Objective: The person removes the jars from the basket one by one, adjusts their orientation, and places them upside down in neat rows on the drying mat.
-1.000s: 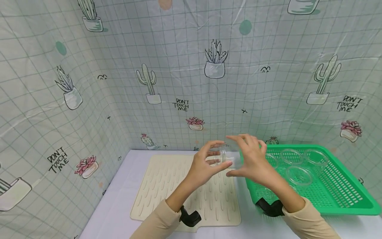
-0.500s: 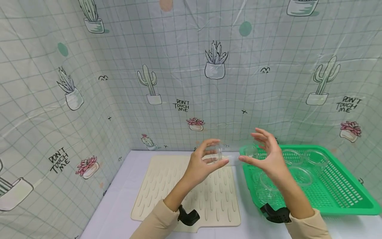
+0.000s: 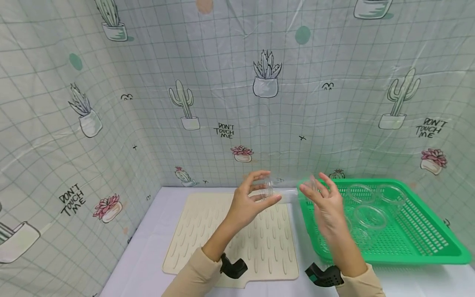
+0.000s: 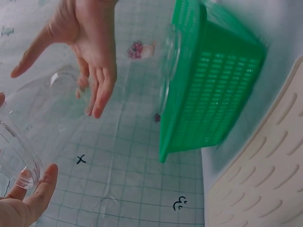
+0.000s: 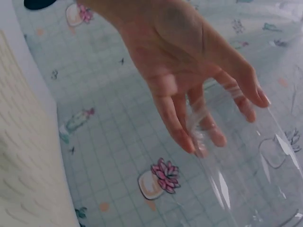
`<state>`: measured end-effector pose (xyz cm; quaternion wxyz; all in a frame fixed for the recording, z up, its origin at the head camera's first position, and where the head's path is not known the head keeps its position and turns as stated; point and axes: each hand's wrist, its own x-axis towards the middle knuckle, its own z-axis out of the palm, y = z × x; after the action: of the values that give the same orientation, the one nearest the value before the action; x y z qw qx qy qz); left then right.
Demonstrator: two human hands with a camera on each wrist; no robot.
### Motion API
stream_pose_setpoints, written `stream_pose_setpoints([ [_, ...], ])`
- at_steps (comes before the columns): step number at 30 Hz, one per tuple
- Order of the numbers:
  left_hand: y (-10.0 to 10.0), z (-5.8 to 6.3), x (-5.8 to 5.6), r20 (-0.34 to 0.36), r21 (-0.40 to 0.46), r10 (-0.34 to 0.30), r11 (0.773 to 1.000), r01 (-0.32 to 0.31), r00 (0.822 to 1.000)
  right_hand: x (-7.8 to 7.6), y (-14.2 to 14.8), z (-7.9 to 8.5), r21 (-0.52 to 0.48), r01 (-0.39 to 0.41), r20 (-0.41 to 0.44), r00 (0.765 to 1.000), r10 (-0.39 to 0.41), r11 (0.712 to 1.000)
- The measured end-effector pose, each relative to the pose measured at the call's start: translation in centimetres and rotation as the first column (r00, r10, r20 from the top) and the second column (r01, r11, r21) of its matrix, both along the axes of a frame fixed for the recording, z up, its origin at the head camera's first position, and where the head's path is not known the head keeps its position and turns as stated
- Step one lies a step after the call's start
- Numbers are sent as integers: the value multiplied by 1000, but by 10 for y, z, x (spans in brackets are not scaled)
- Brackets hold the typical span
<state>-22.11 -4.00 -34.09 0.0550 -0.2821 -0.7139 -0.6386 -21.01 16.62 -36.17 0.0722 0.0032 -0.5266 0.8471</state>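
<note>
A clear see-through jar (image 3: 287, 196) is held sideways in the air above the mat. My left hand (image 3: 246, 202) grips it round its ringed rim, with the thumb below and the fingers on the far side. In the right wrist view, the left hand (image 5: 175, 61) curls over that rim, and the clear wall runs down and right. At the jar's opposite end is my right hand (image 3: 330, 206). In the left wrist view, the right hand (image 4: 92, 38) has its thumb spread wide and its fingers beside the round base; whether they touch it is hard to tell.
A green perforated basket (image 3: 412, 260) stands on the right with several clear round vessels (image 3: 371, 227) in it. A beige ridged mat (image 3: 267, 247) lies on the white tabletop (image 3: 148, 231) under the hands. A patterned curtain (image 3: 297, 107) hangs behind.
The right hand has pulled away from the left toward the basket, then turned and come down by the jar's far end. The left hand, still on the rim, has shifted slightly left.
</note>
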Motion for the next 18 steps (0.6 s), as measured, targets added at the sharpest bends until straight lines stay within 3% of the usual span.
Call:
stream_pose_setpoints([
  [6, -3, 0, -1, 4, 9, -3, 1000, 3, 1000, -2, -14, -10, -169, -30, 30, 999, 35, 985],
  [11, -5, 0, -1, -1, 13, -8, 1000, 8, 1000, -5, -25, -19, -295, -63, 12, 997, 70, 954],
  [15, -5, -1, -1, 8, 29, -16, 999, 16, 1000, -8, -34, -24, -437, -89, -9, 995, 95, 895],
  [18, -5, -1, -2, 13, 34, -22, 999, 21, 1000, -10, -39, -27, -561, -95, -27, 995, 97, 822],
])
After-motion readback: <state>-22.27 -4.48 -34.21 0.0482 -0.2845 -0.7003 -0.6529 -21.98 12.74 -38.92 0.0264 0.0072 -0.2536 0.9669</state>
